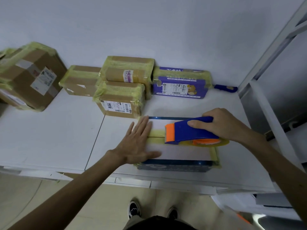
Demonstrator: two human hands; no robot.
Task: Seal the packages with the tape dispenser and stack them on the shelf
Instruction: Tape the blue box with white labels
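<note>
left grip (137, 143) flat on package (182, 154); right grip (222, 127) around tape dispenser (186, 132), nose leftward

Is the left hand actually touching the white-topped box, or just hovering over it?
Touching. The head view shows the left hand lying flat, palm down, on the white-topped box, with no gap visible beneath it.
</note>
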